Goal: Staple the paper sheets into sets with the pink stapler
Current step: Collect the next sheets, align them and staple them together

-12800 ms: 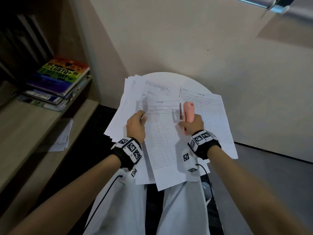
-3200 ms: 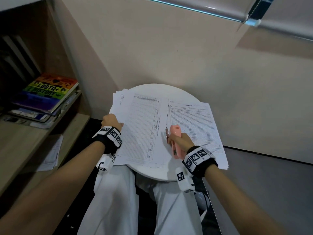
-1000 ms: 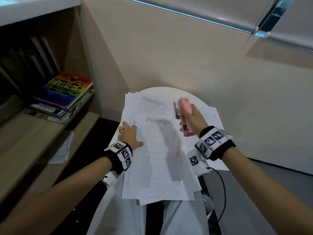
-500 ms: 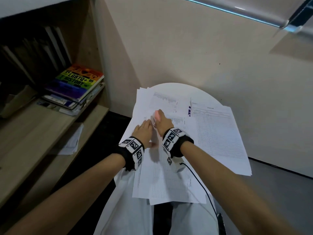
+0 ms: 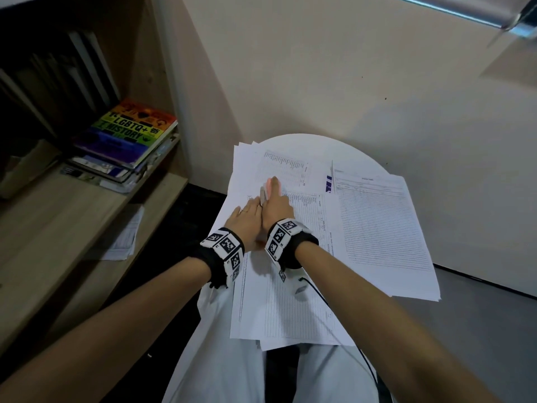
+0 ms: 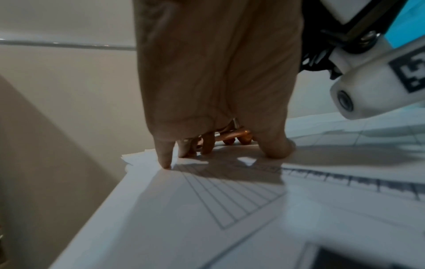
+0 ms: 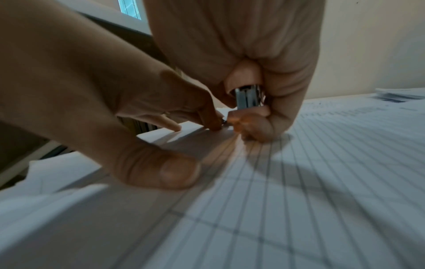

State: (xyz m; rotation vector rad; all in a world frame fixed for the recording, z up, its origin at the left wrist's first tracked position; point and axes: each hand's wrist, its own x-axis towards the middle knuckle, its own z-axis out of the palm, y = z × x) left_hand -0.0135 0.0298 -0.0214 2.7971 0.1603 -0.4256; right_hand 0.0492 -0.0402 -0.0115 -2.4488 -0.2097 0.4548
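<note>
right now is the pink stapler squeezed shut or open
Cannot tell: the right hand wraps the pink stapler, hiding its mouth at the paper sheets.

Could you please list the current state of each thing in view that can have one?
Pink stapler: gripped in the right hand, set over the top corner of the front sheets.
Front sheets: flat, overhanging the table edge, pressed down by the left hand.
Right paper stack: lying flat, untouched.
Rainbow book: closed, on top of a pile.
</note>
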